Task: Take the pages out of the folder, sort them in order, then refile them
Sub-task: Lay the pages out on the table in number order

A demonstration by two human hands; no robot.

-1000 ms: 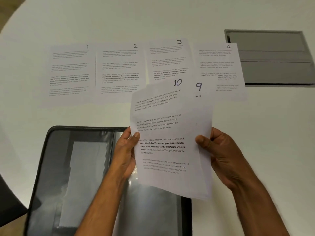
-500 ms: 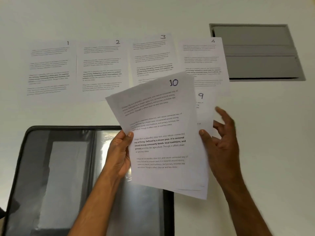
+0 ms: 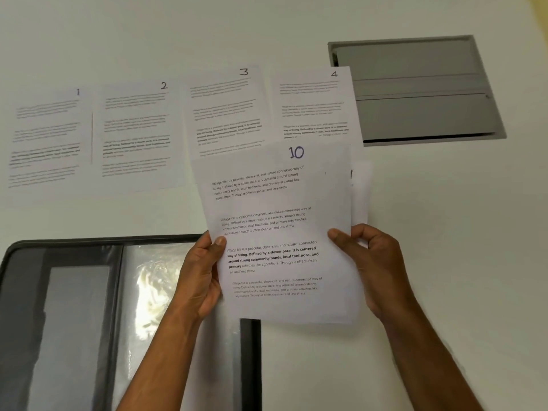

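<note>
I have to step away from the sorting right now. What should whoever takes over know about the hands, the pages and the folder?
Left hand and right hand both grip the unsorted stack, page 10 on top, held above the table.
Pages 1, 2, 3 and 4 lie in a row on the white table.
The folder lies open at lower left.
Done: first four pages laid out.
Left: sort the held pages, then refile all.
</note>
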